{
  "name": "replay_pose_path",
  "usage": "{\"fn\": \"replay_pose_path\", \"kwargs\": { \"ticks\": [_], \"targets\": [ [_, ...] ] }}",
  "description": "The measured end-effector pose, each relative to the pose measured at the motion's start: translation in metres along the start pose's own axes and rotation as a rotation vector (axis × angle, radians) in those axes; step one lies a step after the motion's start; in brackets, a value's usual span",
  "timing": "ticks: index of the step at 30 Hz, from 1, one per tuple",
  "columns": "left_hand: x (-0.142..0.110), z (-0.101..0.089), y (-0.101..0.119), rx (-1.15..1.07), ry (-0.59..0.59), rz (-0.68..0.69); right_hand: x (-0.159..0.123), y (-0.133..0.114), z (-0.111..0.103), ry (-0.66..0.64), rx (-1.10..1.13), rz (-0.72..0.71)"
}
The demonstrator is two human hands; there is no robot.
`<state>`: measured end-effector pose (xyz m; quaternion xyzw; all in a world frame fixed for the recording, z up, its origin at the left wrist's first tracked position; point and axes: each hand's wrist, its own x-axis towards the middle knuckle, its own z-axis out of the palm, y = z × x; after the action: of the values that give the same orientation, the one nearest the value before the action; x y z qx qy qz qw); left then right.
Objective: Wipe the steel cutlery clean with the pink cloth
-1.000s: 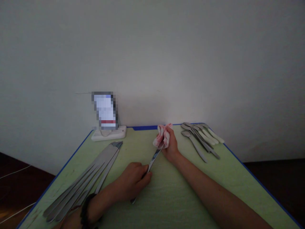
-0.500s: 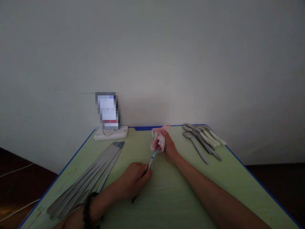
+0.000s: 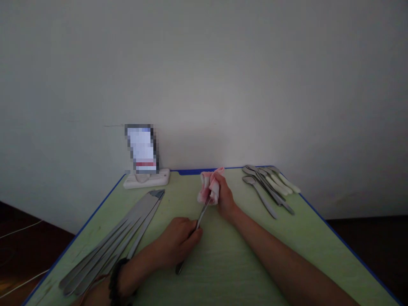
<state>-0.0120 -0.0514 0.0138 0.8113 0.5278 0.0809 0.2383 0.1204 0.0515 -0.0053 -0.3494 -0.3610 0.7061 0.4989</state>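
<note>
My left hand (image 3: 182,240) is closed around the handle of a slim metal piece of cutlery (image 3: 201,215). Its dark handle end sticks out below the fist, and its far end disappears into a pink and white cloth (image 3: 205,189), so its kind is hidden. My right hand (image 3: 225,195) grips that cloth, bunched around the far end. Left of my left hand, several long metal knives (image 3: 121,231) lie fanned out, their handles towards me. To the right of the cloth rest several spoons (image 3: 259,195), some with cream-white handles.
A phone (image 3: 142,148) with a blurred screen leans on a white stand (image 3: 146,178) at the back left. The green table (image 3: 242,263) has a blue rim and meets a grey wall (image 3: 204,85). White cables (image 3: 22,229) run beside it at the left.
The cloth's folds have shifted a little around the cutlery, and the shine on its shaft differs. Both hands keep their hold. The whole view has moved slightly.
</note>
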Motion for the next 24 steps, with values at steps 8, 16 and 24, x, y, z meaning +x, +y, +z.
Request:
{"fn": "replay_pose_path", "kwargs": {
  "ticks": [8,16,24],
  "targets": [
    [-0.003,0.002,0.000,0.109,-0.009,0.007,0.004,-0.009,0.000,0.041,0.265,0.044],
    [-0.002,0.003,0.000,0.066,0.013,-0.036,0.002,-0.002,-0.002,-0.020,0.061,0.017],
    [0.001,0.007,-0.003,0.077,0.049,-0.046,0.002,0.005,-0.002,-0.040,-0.063,0.012]
  ]
}}
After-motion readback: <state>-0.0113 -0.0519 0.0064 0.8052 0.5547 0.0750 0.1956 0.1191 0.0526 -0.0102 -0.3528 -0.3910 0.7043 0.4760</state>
